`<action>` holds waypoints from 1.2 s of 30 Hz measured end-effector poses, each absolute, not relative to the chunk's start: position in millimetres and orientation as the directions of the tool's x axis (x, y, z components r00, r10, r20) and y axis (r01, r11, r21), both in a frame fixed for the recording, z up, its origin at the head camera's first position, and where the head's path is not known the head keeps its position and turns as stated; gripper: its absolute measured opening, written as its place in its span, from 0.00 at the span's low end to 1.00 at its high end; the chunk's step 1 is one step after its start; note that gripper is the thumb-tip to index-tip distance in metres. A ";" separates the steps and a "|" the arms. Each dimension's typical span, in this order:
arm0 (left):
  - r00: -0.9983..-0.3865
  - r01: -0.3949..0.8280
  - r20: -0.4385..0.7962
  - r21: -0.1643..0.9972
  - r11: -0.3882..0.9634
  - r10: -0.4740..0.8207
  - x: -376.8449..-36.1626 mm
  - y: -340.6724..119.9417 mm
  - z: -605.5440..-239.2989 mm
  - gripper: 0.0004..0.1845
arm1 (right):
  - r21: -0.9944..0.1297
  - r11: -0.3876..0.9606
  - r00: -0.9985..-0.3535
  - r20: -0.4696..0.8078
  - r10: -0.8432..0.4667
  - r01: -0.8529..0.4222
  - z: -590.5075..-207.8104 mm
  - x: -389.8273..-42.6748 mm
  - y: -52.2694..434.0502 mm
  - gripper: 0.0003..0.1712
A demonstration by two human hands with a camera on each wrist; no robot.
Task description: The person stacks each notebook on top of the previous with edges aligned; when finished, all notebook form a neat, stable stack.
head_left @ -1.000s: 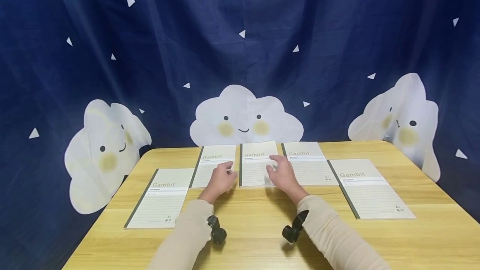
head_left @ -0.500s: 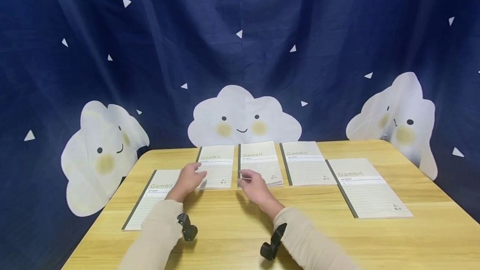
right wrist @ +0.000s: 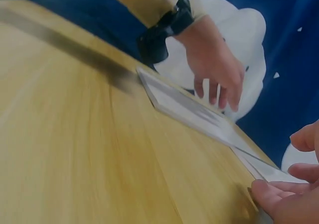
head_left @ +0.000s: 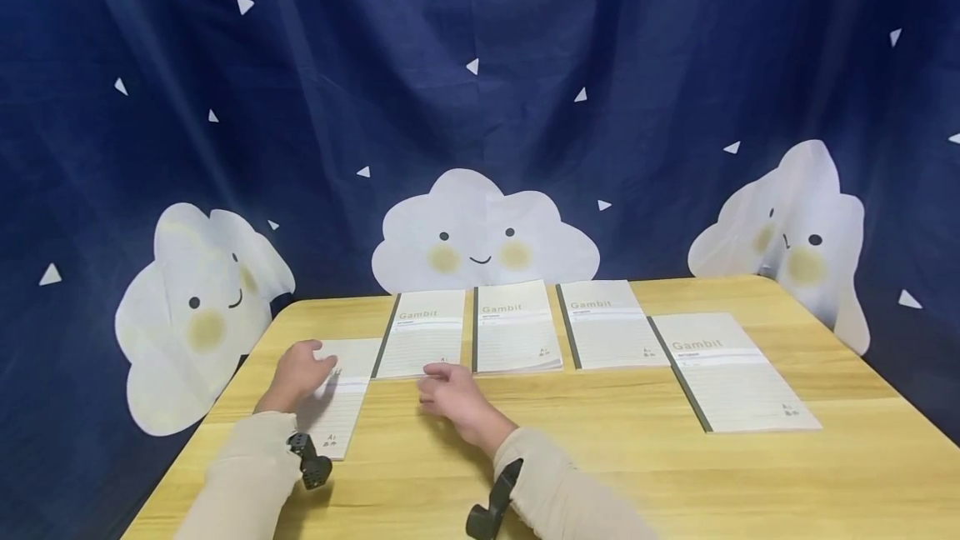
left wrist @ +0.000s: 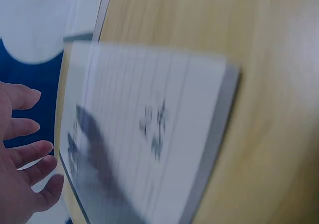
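My left hand (head_left: 298, 373) hovers with spread, relaxed fingers over the leftmost notebook (head_left: 341, 407), covering part of its cover and spine. In the left wrist view the hand's shadow falls across the lined cover of that notebook (left wrist: 134, 119), and nothing lies between the fingers. My right hand (head_left: 459, 402) is in the air near the lower edge of the second notebook (head_left: 423, 336), its fingers loosely bent and holding nothing. The right wrist view shows the left hand (right wrist: 214, 64) hanging above a notebook (right wrist: 184, 109).
A middle notebook (head_left: 517, 327), a fourth one (head_left: 611, 327) and a rightmost one (head_left: 738, 377) lie face up, completing an arc on the wooden table (head_left: 600, 473). A dark blue curtain (head_left: 480, 107) with smiling clouds hangs behind the table's far edge.
Both hands have moved left: the left from the second notebook to over the leftmost one, the right from the middle notebook to the second one's lower edge. The notebooks keep their places.
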State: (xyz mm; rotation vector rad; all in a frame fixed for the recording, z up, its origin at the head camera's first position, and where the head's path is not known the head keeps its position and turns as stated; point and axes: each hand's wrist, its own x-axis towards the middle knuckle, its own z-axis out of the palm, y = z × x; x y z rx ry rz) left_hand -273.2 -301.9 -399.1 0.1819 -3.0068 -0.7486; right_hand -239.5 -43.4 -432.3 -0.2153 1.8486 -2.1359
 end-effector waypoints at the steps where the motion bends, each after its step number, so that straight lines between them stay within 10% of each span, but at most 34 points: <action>1: -0.990 -0.127 -0.007 0.458 0.880 -0.139 -271.3 -306.2 -398.7 0.30 | -0.979 -0.140 -0.938 -0.095 -0.333 0.148 -431.8 -238.4 -47.5 0.28; 36: -0.956 -0.294 -0.155 0.435 0.851 -0.251 -255.3 -335.7 -400.6 0.35 | -0.819 -0.356 -0.854 -0.279 -0.439 0.450 -405.8 -224.0 -132.8 0.27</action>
